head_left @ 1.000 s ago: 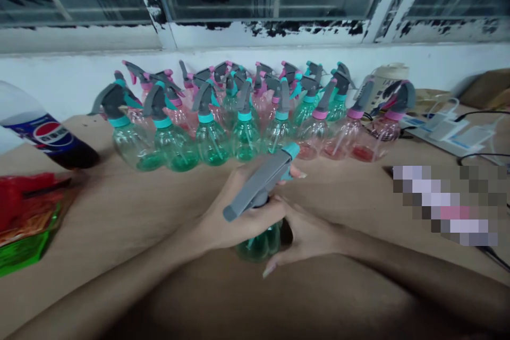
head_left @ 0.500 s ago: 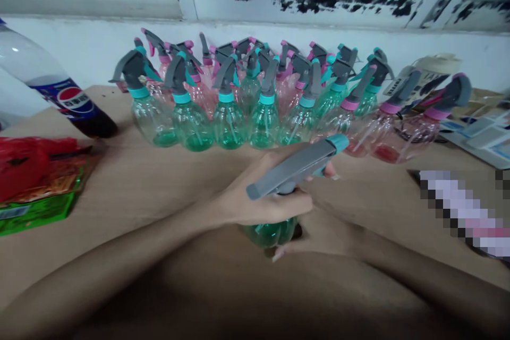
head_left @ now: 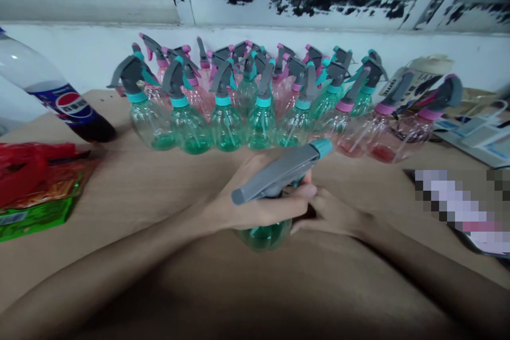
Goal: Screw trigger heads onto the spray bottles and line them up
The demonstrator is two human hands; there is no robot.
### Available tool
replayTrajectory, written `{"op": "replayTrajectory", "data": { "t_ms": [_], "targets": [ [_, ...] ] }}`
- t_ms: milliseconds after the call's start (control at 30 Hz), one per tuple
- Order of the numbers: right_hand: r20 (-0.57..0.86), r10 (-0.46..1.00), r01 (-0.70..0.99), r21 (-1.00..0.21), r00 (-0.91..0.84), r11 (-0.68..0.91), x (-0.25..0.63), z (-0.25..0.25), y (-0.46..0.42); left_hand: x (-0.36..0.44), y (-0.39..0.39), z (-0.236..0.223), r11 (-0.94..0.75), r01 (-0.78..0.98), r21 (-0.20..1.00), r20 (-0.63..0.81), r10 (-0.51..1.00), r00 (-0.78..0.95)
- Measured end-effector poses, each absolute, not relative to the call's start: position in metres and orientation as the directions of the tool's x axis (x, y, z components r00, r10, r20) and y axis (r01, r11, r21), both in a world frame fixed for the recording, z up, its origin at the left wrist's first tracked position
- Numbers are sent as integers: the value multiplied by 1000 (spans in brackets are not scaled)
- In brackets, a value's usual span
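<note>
A small green spray bottle [head_left: 265,234] with a grey trigger head [head_left: 279,175] stands on the wooden table [head_left: 159,186] in front of me. My left hand [head_left: 255,202] is wrapped round its neck just under the grey head. My right hand [head_left: 332,215] presses against the bottle's right side, fingers curled toward the neck. Behind stand several finished spray bottles, green ones [head_left: 223,127] on the left and pink ones [head_left: 378,133] on the right, in rows against the wall.
A cola bottle [head_left: 59,101] leans at the far left. Red and green snack packets [head_left: 32,191] lie at the left edge. White chargers and cables [head_left: 478,133] sit at the right, near a white jar [head_left: 422,77]. A blurred-out patch covers something at the right.
My right hand has slid up from under the bottle's base to its right side near the neck. The grey head has turned slightly in my left hand. The view shifted a little.
</note>
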State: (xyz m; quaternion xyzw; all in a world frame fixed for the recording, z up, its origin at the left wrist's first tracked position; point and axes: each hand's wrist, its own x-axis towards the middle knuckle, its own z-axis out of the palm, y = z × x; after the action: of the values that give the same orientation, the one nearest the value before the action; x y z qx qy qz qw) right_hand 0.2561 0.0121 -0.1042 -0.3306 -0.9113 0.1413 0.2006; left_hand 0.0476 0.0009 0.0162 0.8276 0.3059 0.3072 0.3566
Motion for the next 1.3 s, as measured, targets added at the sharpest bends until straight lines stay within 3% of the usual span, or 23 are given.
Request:
{"op": "replayTrajectory", "data": {
  "t_ms": [133, 467, 1100, 1300],
  "targets": [
    [299, 674, 568, -373, -675, 734, 257, -105, 14, 46, 4, 12, -486, 222, 846, 263, 740, 619],
    [338, 734, 626, -384, -590, 679, 258, -106, 12, 41, 8, 8, -551, 402, 731, 271, 775, 570],
    [349, 755, 662, -364, -556, 656, 260, -111, 12, 48, 0, 13, -596, 276, 754, 404, 752, 521],
    [323, 763, 667, -371, -560, 646, 259, -107, 11, 46, 3, 15, -590, 340, 732, 387, 771, 506]
  ]
}}
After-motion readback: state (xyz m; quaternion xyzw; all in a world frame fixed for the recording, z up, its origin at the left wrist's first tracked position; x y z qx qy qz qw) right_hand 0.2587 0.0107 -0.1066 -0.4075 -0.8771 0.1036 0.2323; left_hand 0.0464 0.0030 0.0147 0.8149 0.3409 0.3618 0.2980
